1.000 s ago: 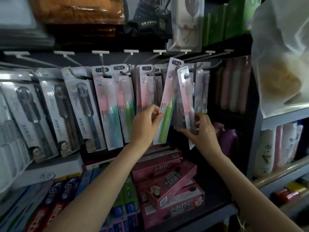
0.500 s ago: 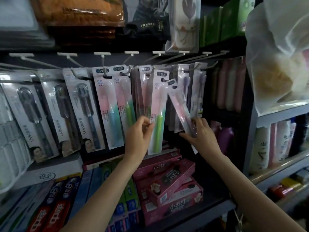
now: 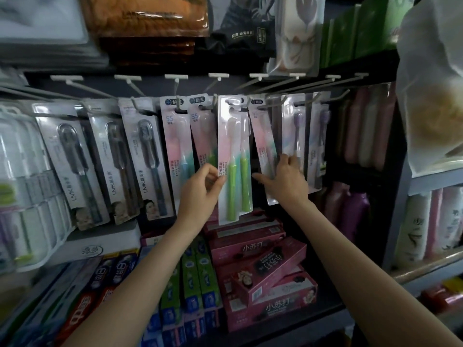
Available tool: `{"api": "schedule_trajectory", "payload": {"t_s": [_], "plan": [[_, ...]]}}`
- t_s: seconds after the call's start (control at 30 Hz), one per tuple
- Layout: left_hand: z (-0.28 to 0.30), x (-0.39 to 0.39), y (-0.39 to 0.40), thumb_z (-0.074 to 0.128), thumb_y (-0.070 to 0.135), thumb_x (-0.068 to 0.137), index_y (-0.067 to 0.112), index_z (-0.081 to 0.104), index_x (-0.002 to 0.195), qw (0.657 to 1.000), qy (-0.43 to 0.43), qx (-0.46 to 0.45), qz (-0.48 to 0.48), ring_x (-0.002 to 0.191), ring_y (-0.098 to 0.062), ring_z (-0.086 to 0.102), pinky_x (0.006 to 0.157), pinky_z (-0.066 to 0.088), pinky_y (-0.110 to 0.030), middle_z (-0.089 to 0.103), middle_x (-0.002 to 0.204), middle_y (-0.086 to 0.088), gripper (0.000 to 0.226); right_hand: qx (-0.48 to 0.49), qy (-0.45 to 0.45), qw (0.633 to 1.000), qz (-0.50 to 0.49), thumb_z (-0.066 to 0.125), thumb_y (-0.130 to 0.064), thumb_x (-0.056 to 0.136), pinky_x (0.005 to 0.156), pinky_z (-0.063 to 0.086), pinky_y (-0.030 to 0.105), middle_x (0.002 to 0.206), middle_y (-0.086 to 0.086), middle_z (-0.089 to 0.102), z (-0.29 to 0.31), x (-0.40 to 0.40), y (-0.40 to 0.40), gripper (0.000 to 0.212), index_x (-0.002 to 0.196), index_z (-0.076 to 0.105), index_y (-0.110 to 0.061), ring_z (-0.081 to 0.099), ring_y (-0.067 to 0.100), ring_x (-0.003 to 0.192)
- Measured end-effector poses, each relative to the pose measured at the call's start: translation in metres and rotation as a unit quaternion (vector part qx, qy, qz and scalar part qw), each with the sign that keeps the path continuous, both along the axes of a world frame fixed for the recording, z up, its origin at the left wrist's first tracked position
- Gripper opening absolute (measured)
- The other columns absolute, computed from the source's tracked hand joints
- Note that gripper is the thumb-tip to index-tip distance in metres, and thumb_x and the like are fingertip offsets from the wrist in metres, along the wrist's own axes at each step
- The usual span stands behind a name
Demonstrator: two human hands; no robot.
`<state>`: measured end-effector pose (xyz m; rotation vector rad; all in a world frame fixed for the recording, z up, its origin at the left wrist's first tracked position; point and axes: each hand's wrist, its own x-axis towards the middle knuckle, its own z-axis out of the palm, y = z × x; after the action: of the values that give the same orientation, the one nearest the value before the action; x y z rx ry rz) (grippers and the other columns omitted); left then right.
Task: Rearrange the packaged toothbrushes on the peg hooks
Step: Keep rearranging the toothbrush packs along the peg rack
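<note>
Packaged toothbrushes hang in a row from white peg hooks [image 3: 176, 78]. My left hand [image 3: 200, 190] pinches the left edge of a pack with a green-handled toothbrush [image 3: 231, 161], which hangs upright at the middle of the row. My right hand [image 3: 285, 179] holds the lower part of a tilted pink-and-green pack [image 3: 264, 144] just to the right of it. Purple-brush packs [image 3: 297, 131] hang behind my right hand. Blue and pink packs [image 3: 176, 146] hang to the left of my left hand.
Dark LMK toothbrush packs [image 3: 147, 161] fill the hooks on the left. Pink toothpaste boxes [image 3: 260, 271] and green and red ones [image 3: 195, 279] are stacked on the shelf below. Bottles [image 3: 360, 126] stand at the right, and a plastic bag [image 3: 431, 83] hangs at the upper right.
The green-handled pack went from tilted in my left hand to hanging straight at the row's middle. My right hand moved its pink pack up so its top is by the hooks.
</note>
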<state>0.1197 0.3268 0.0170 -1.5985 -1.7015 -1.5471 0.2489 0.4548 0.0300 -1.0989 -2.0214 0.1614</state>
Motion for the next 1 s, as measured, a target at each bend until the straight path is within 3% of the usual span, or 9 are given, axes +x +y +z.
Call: {"api": "schedule_trajectory", "payload": {"t_s": [0.1,0.3,0.43,0.53,0.63,0.83,1.0], "plan": [[0.003,-0.002,0.003,0.059,0.015,0.089,0.011,0.05,0.08,1.0,-0.005,-0.006,-0.001,0.064,-0.002,0.051,0.058,0.039,-0.01,0.051,0.068,0.01,0.013,-0.007,0.018,1.0,0.023,0.064,-0.051,0.079,0.088,0.046,0.045,0.137,0.019,0.032,-0.008,0.007,0.001,0.082,0.135,0.03,-0.003,0.041,0.037,0.122],[0.001,-0.003,0.011,0.059,0.018,0.088,0.01,0.053,0.083,0.999,-0.029,-0.011,-0.008,0.069,-0.009,0.055,0.061,0.042,-0.013,0.055,0.072,0.006,0.011,-0.009,0.127,0.981,0.146,0.061,-0.023,0.087,0.082,0.048,0.033,0.113,0.009,0.049,-0.009,0.022,-0.006,0.035,0.116,0.053,-0.005,0.057,0.027,0.095],[0.006,-0.001,0.018,0.06,0.02,0.088,0.012,0.053,0.083,0.997,-0.067,-0.019,-0.017,0.073,-0.014,0.057,0.068,0.052,-0.031,0.056,0.074,0.005,0.012,-0.093,0.147,0.952,0.252,0.062,-0.027,0.087,0.074,0.043,0.015,0.102,-0.003,0.056,-0.008,0.018,-0.018,0.036,0.117,0.054,-0.01,0.055,0.01,0.094],[0.01,0.0,0.02,0.061,0.019,0.087,0.019,0.052,0.075,0.991,-0.119,-0.049,-0.041,0.076,-0.017,0.06,0.075,0.055,-0.045,0.058,0.075,0.003,0.015,-0.169,0.161,0.917,0.325,0.061,-0.022,0.088,0.086,0.05,0.027,0.101,0.002,0.06,-0.011,0.01,-0.021,0.035,0.119,0.051,-0.01,0.059,0.018,0.096],[0.013,0.004,0.021,0.063,0.017,0.086,0.021,0.05,0.07,0.98,-0.172,-0.075,-0.062,0.078,-0.025,0.064,0.076,0.055,-0.049,0.061,0.075,-0.003,0.021,-0.185,0.162,0.907,0.343,0.061,-0.016,0.088,0.084,0.051,0.036,0.104,0.015,0.061,-0.011,0.004,-0.023,0.04,0.124,0.048,-0.008,0.061,0.026,0.093],[0.017,0.01,0.022,0.063,0.016,0.086,0.024,0.043,0.066,0.996,-0.065,-0.062,0.004,0.067,-0.017,0.063,0.067,0.055,-0.038,0.061,0.068,0.001,0.029,-0.177,0.163,0.911,0.336,0.06,-0.013,0.088,0.078,0.051,0.033,0.106,0.015,0.061,-0.01,0.0,-0.019,0.037,0.123,0.048,-0.012,0.061,0.026,0.094],[0.022,0.01,0.025,0.062,0.018,0.087,0.022,0.045,0.071,0.997,-0.039,-0.071,0.004,0.072,-0.02,0.063,0.07,0.055,-0.041,0.063,0.073,-0.004,0.023,-0.168,0.178,0.908,0.341,0.059,-0.01,0.088,0.083,0.053,0.046,0.105,0.022,0.061,-0.008,-0.001,-0.02,0.03,0.116,0.049,-0.01,0.06,0.034,0.096]]}}
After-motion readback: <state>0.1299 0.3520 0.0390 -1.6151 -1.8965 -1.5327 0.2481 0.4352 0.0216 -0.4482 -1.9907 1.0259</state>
